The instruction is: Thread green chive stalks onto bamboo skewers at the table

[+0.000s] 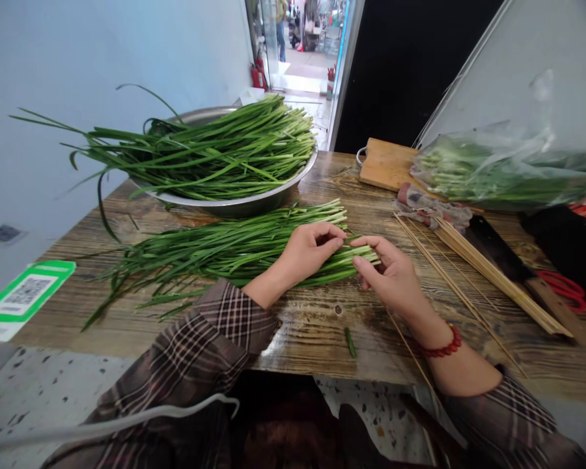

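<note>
A bunch of long garlic chives (224, 251) lies on the wooden table in front of me, pale cut ends to the right. My left hand (315, 251) rests over the bunch near those ends, thumb and forefinger pinched on a thin green stalk. Its other fingers are curled out of sight. My right hand (393, 270) closes round the pale tips from the right, thumb below and forefinger above. A thin bamboo skewer (413, 355) runs under my right wrist toward the table edge; its upper end is hidden.
Behind the bunch stands a metal basin (254, 203) heaped with more chives. To the right are bamboo skewers (502, 277), a knife (501, 247), red-handled scissors (564, 286), a cutting board (388, 164) and a plastic bag of greens (508, 169). A green scrap (350, 342) lies near the front edge.
</note>
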Tool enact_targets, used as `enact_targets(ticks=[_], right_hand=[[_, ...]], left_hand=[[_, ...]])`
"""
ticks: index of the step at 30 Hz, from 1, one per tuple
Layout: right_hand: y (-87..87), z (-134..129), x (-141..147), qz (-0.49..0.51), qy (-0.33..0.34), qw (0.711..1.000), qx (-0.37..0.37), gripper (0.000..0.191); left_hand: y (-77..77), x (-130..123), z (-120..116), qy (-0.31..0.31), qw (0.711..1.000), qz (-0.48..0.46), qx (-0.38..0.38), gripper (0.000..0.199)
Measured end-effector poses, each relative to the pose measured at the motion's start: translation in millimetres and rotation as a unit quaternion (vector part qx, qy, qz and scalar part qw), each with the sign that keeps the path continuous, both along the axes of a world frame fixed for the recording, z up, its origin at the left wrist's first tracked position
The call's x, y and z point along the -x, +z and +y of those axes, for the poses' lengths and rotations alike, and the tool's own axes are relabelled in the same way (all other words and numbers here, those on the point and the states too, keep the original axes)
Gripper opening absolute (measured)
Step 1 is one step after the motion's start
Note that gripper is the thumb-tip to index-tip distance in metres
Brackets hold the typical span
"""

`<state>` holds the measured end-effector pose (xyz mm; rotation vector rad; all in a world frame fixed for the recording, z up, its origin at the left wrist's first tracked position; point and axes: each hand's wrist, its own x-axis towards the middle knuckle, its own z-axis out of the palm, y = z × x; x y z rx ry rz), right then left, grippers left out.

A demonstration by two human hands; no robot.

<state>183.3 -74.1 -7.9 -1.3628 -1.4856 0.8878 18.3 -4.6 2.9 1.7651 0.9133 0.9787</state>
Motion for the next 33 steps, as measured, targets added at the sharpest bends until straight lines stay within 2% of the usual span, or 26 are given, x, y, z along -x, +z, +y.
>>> enact_targets(ticks=[9,14,16,19,21,25,29,33], right_hand=[[-3.3,1.9,-3.8,-0.031,0.001,0.999,-0.015,0.023],[-6.5,3.7,-2.1,-0.001,0.004,1.0,-0.011,0.025],[-7.9,4.5,-1.8,0.022,0.0,1.0,-0.013,0.032],[-8.4,5.2,-2.5,0.042,0.004,0.999,-0.008,0.054],[-7.9,5.3,-3.5,0.031,0.016,0.999,-0.008,0.059],[-7.9,5.3,-4.9,-0.011,0.016,0.999,-0.031,0.043],[-9.3,5.6,-4.7,-0.025,0.005,0.999,-0.036,0.038],[-9.1,5.5,-4.3,-0.019,0.003,0.999,-0.03,0.037]], left_hand=[[-0.8,0.4,0.6,0.008,1.0,0.004,-0.002,0.01],[-0.1,2.1,0.3,0.018,0.997,0.045,-0.059,0.01],[-0.3,3.1,0.7,0.02,0.993,0.057,-0.098,0.01],[-2.0,4.0,0.9,0.02,0.985,0.064,-0.157,0.012],[-3.7,3.9,0.1,0.016,0.979,0.066,-0.194,0.014],[-4.6,3.3,-3.2,0.03,0.97,0.078,-0.229,0.016],[-1.2,4.8,-3.7,0.057,0.977,0.088,-0.187,0.013],[-0.8,7.6,-1.0,0.039,0.979,0.099,-0.172,0.011]])
